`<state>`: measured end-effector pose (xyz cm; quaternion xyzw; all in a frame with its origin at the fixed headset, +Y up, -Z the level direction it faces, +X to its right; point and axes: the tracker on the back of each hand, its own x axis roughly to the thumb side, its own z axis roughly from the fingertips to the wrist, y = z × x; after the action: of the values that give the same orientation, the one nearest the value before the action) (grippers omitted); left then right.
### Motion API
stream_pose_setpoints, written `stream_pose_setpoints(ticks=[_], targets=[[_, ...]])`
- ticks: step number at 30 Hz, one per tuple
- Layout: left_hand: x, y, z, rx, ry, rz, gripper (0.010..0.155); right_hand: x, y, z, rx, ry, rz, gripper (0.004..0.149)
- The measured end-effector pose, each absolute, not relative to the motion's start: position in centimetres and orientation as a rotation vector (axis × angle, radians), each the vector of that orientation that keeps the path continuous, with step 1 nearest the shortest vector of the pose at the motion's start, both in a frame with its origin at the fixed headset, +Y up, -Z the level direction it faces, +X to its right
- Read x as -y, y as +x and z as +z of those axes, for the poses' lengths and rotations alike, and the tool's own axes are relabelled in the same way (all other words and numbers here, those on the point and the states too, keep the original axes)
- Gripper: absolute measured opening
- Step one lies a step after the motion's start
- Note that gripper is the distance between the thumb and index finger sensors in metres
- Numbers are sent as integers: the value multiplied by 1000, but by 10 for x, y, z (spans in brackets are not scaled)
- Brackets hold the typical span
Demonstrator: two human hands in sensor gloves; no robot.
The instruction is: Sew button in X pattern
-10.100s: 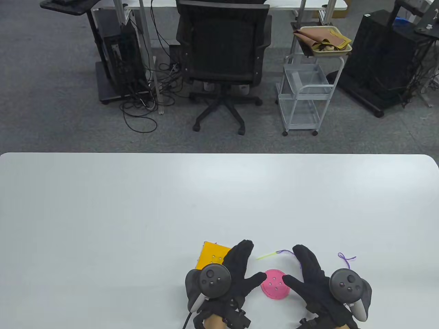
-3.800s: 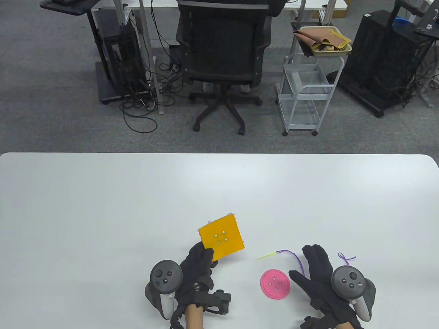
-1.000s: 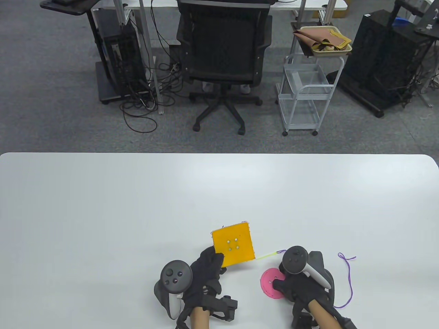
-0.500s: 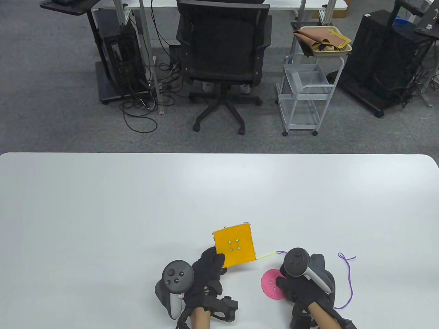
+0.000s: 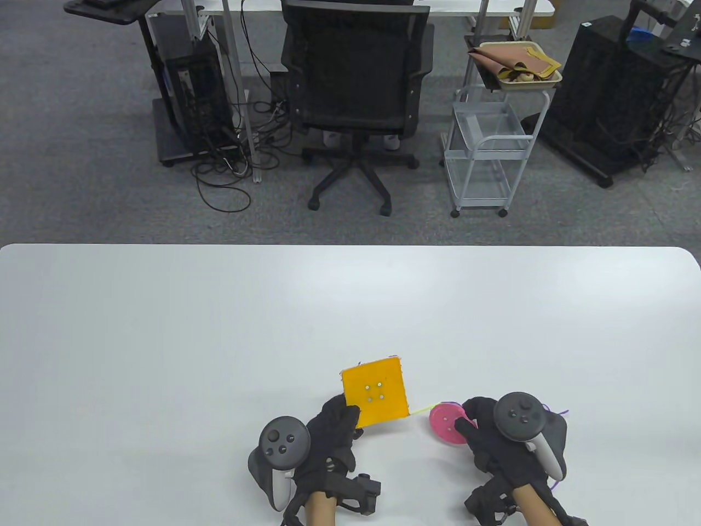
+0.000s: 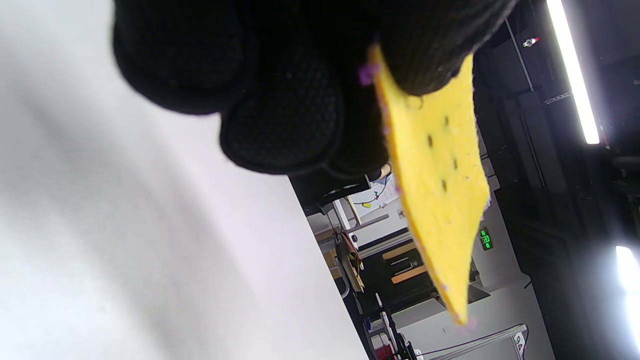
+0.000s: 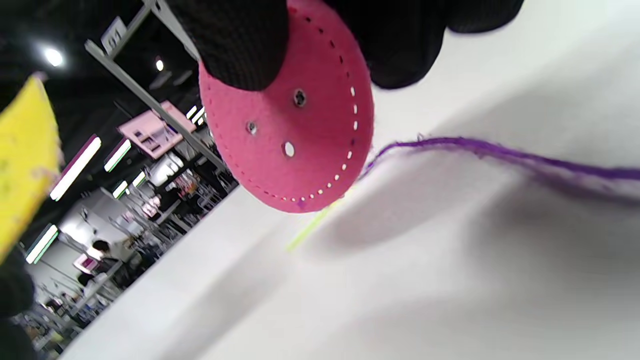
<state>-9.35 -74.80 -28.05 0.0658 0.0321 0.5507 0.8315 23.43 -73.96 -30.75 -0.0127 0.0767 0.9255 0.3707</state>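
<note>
— Two gloved hands work near the front edge of the white bench (image 5: pixel 164 329); what has the left hand (image 5: pixel 328 438) got?

— Its fingers (image 6: pixel 280 125) pinch one corner of the square yellow felt patch with four small holes (image 5: pixel 375 392); the patch juts out beyond the fingertips, lifted clear of the bench; tiny purple stitches dot its edge in the left wrist view.

— And the right hand (image 5: pixel 493 444)?

— Thumb and fingers (image 7: pixel 240 45) are clamped on the rim of the round pink felt button with a stitched border (image 5: pixel 447 423); it is held tilted, off the bench, left of the fingertips; only three holes show in the right wrist view, the thumb covering the rest.

— How near are the two pieces?

— Near, yet apart; the button sits just right of the patch's lower corner.

— Any thread?

— Purple yarn (image 7: pixel 500 157) trails over the bench below the button and off past the fingers; a thin lime-green plastic needle (image 5: pixel 420 410) lies on the bench between patch and button, its far end hidden behind the pink rim.
</note>
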Motion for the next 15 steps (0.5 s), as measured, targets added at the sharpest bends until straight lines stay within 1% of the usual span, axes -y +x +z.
stream_pose_setpoints(ticks=[2, 5, 10, 15], targets=[[748, -92, -280, -63, 138, 1165, 40, 736, 240, -307, -135, -40, 2307, 42], [747, -90, -280, -56, 140, 1158, 40, 731, 248, -305, -67, -31, 2228, 44], [747, -87, -280, -40, 141, 1160, 40, 728, 254, -303, 9, -29, 2128, 50], [746, -82, -280, -28, 141, 1147, 40, 724, 256, -301, 32, -15, 2047, 45]])
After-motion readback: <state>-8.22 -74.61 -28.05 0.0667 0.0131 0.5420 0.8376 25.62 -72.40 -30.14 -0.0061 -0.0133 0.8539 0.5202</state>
